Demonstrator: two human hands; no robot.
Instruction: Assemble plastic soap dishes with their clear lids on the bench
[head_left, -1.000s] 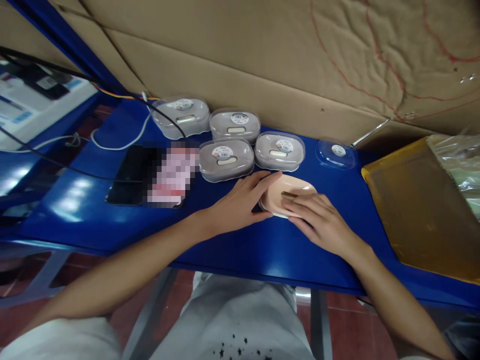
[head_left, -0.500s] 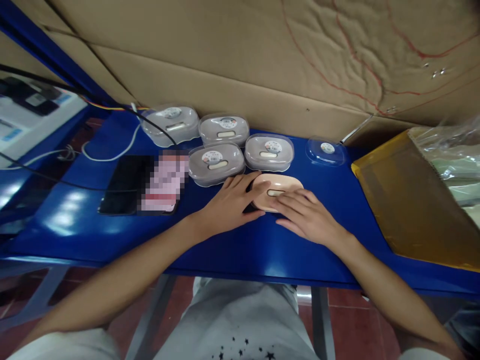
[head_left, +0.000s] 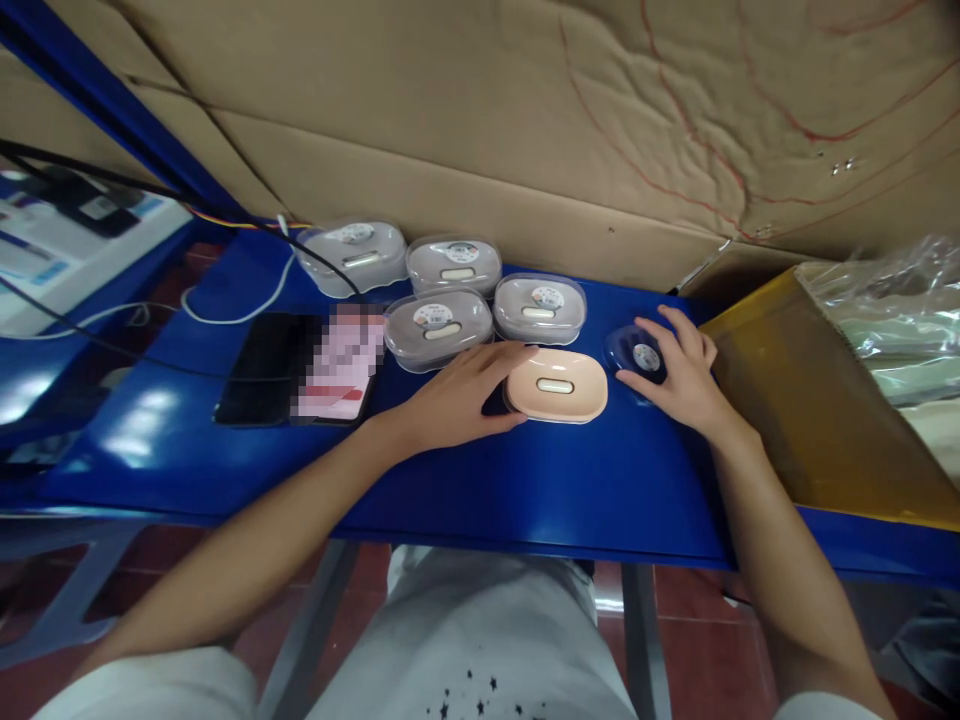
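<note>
A peach oval soap dish [head_left: 585, 398] with a pale slot in its middle sits on the blue table. My left hand [head_left: 457, 400] holds its left end between thumb and fingers. To the right, my right hand [head_left: 686, 375] has its thumb and fingers around the edges of a clear lid [head_left: 643, 357] bearing a round label. Behind the peach dish stand several grey soap dishes under clear lids, among them a front one [head_left: 439, 330] close to my left fingertips and one on the right [head_left: 540, 308].
On the left lie a black phone-like device [head_left: 262, 370] and a lit phone with a blurred screen [head_left: 341, 365], with cables around them. An open cardboard box [head_left: 817, 420] holding plastic-wrapped items takes up the right side. A cardboard wall [head_left: 450, 140] rises behind.
My right hand has left the peach soap dish, moved right and taken hold of the clear lid, which now lies nearer to me. My left hand stays at the dish.
</note>
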